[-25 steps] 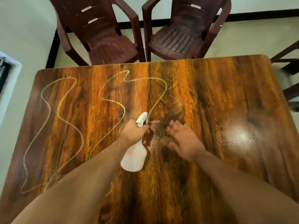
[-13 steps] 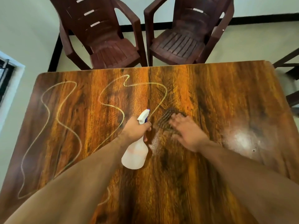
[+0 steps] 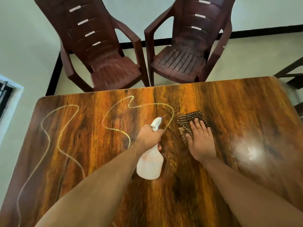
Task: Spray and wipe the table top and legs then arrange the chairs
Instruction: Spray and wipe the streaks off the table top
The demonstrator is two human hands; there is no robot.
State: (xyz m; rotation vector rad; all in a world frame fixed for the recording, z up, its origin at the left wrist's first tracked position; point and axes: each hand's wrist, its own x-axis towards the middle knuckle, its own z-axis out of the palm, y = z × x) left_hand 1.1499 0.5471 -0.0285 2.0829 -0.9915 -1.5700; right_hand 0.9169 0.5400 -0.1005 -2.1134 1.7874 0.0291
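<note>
Curling round the neck of a white spray bottle [image 3: 150,163], the fingers [image 3: 159,132] of the left hand [image 3: 148,137] grip it just below the nozzle. The bottle is tilted over the middle of the table [image 3: 246,108], with its nozzle toward the table's far edge and its base toward the near edge. Whether the base touches the top cannot be told. Right hand [image 3: 200,143]: palm down, fingers [image 3: 196,126] straight and close together, pressing a dark striped cloth [image 3: 188,117] flat on the table top just right of the table's middle. The cloth shows beyond the fingertips and on the thumb side, apart from the bottle. Both forearms are bare and reach in from the table's near edge. Table top: glossy wood grain, orange to dark brown, with a thin yellow looping line [image 3: 63,145] across its left half and a bright glare patch [image 3: 249,151] on its right half. Left chair [image 3: 106,69] and right chair [image 3: 178,63]: dark brown plastic armchairs, side by side just beyond the table's far edge, seats facing the table. A dark frame [image 3: 293,76] stands past the table's far right corner, too cropped to identify.
</note>
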